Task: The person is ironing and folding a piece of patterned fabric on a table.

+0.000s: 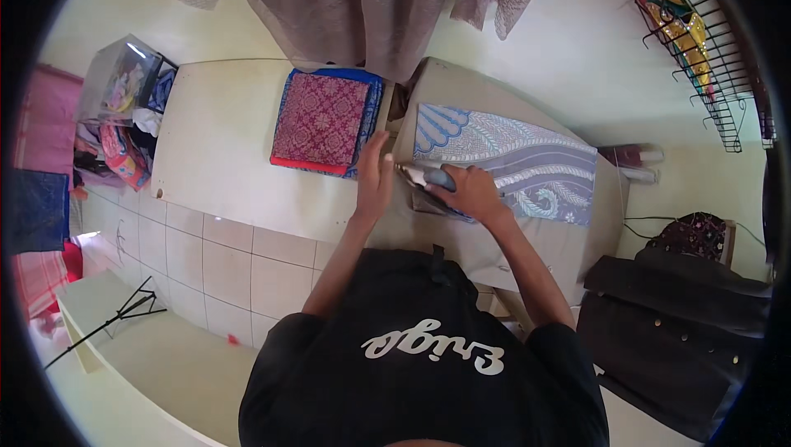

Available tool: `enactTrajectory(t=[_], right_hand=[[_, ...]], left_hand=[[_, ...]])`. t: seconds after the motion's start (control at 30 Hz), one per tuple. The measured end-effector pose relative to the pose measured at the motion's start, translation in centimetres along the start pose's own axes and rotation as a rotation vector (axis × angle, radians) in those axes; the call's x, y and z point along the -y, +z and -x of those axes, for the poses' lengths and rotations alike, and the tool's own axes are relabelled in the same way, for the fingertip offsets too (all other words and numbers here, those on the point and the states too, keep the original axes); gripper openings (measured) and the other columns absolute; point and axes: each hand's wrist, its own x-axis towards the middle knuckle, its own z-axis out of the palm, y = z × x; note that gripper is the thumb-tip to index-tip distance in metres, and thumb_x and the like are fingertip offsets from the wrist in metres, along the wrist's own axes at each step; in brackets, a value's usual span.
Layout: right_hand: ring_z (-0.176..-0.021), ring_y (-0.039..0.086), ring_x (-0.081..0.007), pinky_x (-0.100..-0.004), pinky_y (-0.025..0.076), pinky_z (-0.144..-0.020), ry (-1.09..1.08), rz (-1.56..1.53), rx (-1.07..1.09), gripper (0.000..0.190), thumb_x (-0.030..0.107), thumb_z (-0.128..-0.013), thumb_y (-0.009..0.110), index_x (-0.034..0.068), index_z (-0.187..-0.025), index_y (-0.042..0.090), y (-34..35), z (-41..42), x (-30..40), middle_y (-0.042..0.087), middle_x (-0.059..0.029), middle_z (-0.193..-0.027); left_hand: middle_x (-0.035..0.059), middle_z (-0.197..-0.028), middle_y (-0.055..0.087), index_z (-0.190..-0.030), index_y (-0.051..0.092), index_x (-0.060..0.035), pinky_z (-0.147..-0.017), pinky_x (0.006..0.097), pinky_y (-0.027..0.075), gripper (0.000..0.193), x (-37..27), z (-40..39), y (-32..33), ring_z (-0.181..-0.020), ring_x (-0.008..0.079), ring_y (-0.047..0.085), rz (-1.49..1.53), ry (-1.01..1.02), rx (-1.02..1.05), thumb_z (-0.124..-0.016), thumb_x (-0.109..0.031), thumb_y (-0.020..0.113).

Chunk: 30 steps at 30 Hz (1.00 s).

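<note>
My right hand [474,192] is closed around the handle of a clothes iron [426,177], whose tip points left. The iron is over the left front edge of a folded grey-blue batik cloth [544,159]; whether its plate touches the cloth is hard to tell. Just left of the iron's tip, my left hand [374,172] is held up with fingers stretched and nothing in it. The cloth lies on a beige padded ironing surface [494,85]. Beyond my left hand is a stack of folded cloths, a maroon patterned cloth [327,116] on top, with red and blue ones beneath.
A cream table [216,132] extends left, with a clear plastic box [120,76] and piled clothes [126,153] past its end. Curtains [346,8] hang behind. A wire rack [704,45] is on the right wall. Dark garments [667,329] are at right; a thin black stand [117,317] is lower left.
</note>
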Motion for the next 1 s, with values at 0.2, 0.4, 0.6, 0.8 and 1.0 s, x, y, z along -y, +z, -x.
enactTrajectory(t=[0.2, 0.4, 0.6, 0.8, 1.0], right_hand=[[-0.061, 0.067, -0.0389, -0.0464, 0.054, -0.058, -0.277, 0.151, -0.036, 0.060, 0.071, -0.076, 0.065, 0.013, -0.084, 0.075, 0.5, 1.9, 0.2, 0.064, -0.0191, -0.062], [-0.061, 0.067, -0.0362, -0.0447, 0.055, -0.058, 0.034, 0.192, -0.127, 0.062, 0.070, -0.077, 0.065, 0.008, -0.081, 0.075, 0.7, 2.5, -1.1, 0.064, -0.0189, -0.061], [-0.062, 0.068, -0.0351, -0.0448, 0.055, -0.059, 0.053, 0.236, -0.046, 0.060, 0.068, -0.076, 0.067, 0.008, -0.077, 0.075, -0.6, 4.0, -2.9, 0.066, -0.0193, -0.063], [-0.060, 0.068, -0.0365, -0.0460, 0.055, -0.061, -0.021, 0.215, 0.022, 0.054, 0.063, -0.075, 0.070, 0.010, -0.080, 0.076, -0.4, 4.9, -3.1, 0.065, -0.0193, -0.060], [-0.065, 0.069, -0.0363, -0.0456, 0.055, -0.061, 0.017, 0.230, -0.046, 0.055, 0.063, -0.075, 0.071, 0.009, -0.080, 0.076, -0.6, 6.0, -3.6, 0.068, -0.0197, -0.069]], left_hand=[[0.0159, -0.132, 0.057, -0.131, 0.057, -0.0035, -0.110, 0.0396, 0.035, 0.035, -2.0, -3.9, 0.1, -0.127, 0.0319, 0.050, 0.122, 0.117, 0.537, -0.106, -0.023, 0.042], [0.0108, -0.120, 0.063, -0.123, 0.062, -0.0074, -0.101, 0.0428, 0.042, 0.034, 1.4, -3.9, 1.7, -0.117, 0.0272, 0.057, -0.216, 0.474, 0.571, -0.103, -0.030, 0.047], [0.0026, -0.125, 0.058, -0.124, 0.062, -0.0124, -0.102, 0.0430, 0.039, 0.035, 0.8, -3.1, 2.3, -0.120, 0.0211, 0.053, -0.407, 0.399, 0.561, -0.099, -0.035, 0.053], [0.0026, -0.138, 0.047, -0.138, 0.052, -0.0147, -0.106, 0.0431, 0.036, 0.050, 1.2, -2.9, 1.3, -0.131, 0.0206, 0.045, -0.432, 0.387, 0.646, -0.093, -0.035, 0.062], [0.0020, -0.153, 0.036, -0.147, 0.043, -0.0154, -0.113, 0.0438, 0.031, 0.071, 1.4, -3.3, 0.0, -0.144, 0.0198, 0.031, -0.453, 0.368, 0.822, -0.085, -0.032, 0.072]])
